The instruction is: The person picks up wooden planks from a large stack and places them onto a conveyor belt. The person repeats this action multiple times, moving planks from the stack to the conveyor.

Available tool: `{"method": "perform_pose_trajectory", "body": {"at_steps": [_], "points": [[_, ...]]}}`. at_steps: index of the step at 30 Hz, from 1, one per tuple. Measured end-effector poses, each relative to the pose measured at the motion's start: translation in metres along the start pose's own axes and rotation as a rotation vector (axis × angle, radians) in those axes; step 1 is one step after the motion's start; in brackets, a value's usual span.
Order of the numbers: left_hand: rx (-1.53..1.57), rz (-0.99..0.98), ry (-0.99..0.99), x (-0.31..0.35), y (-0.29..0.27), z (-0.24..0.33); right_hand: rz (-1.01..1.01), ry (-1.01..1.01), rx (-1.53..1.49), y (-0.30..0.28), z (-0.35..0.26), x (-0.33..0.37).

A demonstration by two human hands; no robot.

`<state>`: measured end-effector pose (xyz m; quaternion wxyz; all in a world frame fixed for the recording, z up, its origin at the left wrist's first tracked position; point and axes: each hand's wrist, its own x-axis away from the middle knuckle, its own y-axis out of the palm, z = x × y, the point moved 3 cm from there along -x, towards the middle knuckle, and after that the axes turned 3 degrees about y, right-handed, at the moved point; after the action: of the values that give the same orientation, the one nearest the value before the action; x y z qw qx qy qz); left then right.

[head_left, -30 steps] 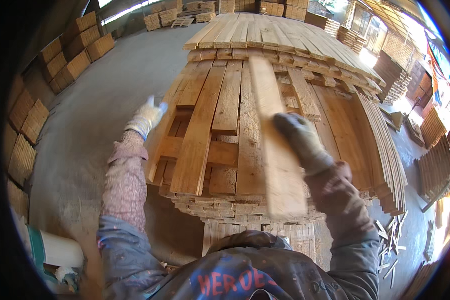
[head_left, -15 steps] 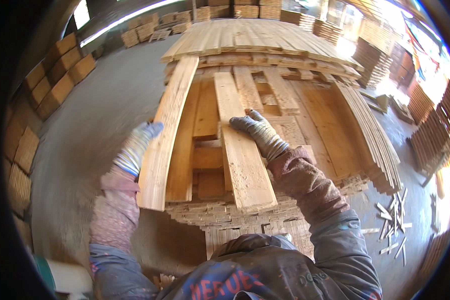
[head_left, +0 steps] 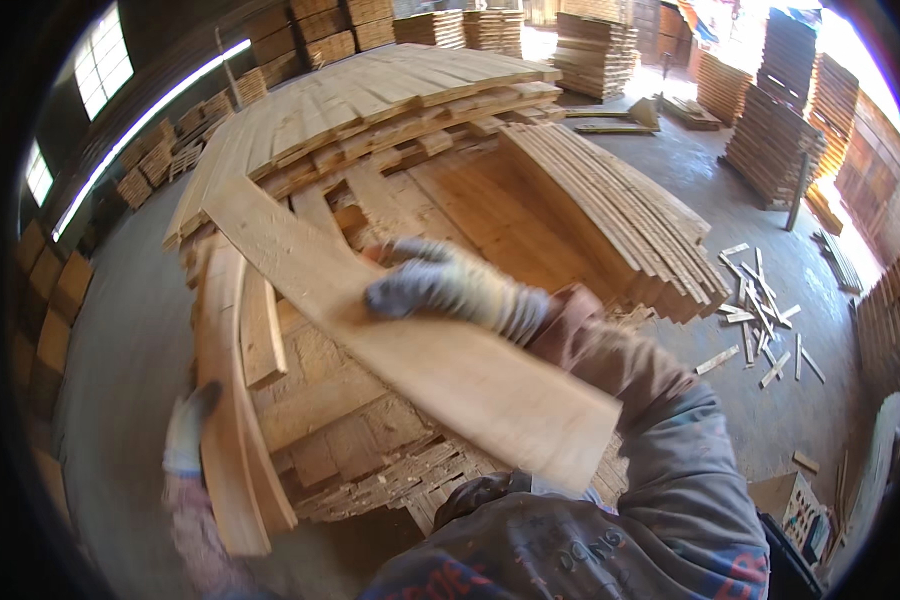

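Note:
My right hand (head_left: pixel 455 290), in a worn knit glove, grips the far edge of a wooden plank (head_left: pixel 500 390). This plank slants across the pile, its near end close to my body and its far end over the upper left boards. At the left side of the pile my left hand (head_left: pixel 188 432), also gloved and slightly blurred, holds the outer edge of another plank (head_left: pixel 228 460), with its fingers partly hidden. A second board lies close against that plank. Beneath is the stack of planks (head_left: pixel 330 400), with sawdust and gaps between the boards.
A raised layer of boards (head_left: pixel 370 85) covers the far part of the stack. Narrow boards (head_left: pixel 610 210) stand in a row along its right side. Offcut sticks (head_left: pixel 760 310) litter the floor at right. Tall lumber stacks (head_left: pixel 775 140) stand farther back.
My view has turned right. The right-hand plank has lifted and swung diagonally, its near end going right. My left hand and its plank now appear lower and farther left.

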<state>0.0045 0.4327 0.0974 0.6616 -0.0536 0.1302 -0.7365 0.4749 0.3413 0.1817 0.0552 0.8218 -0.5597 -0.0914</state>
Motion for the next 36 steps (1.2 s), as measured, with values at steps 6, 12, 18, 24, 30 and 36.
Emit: {"method": "perform_pose_trajectory", "body": {"at_steps": [6, 12, 18, 24, 30, 36], "points": [[-0.007, 0.019, 0.087, 0.062, 0.093, 0.14, 0.451, -0.263, 0.66, -0.147, -0.134, 0.117], [-0.032, -0.272, 0.378, -0.037, 0.319, 0.154, 0.842, -0.151, 1.344, -0.342, -0.164, 0.224], [-0.094, -0.354, -0.019, -0.096, 0.507, 0.167, 0.92, -0.008, 1.111, -0.427, -0.107, 0.235], [-0.698, -0.598, -0.101, -0.06, 0.617, 0.198, 0.7, 0.202, 0.641, -0.478, -0.013, 0.207], [1.255, -0.434, -0.614, -0.071, 0.611, 0.136, 0.372, 0.238, 0.574, -0.45, -0.024, 0.18], [-0.843, -0.6, 0.468, -0.006, 0.427, 0.181, 0.54, 0.109, 1.351, -0.428, -0.091, 0.156]]}}
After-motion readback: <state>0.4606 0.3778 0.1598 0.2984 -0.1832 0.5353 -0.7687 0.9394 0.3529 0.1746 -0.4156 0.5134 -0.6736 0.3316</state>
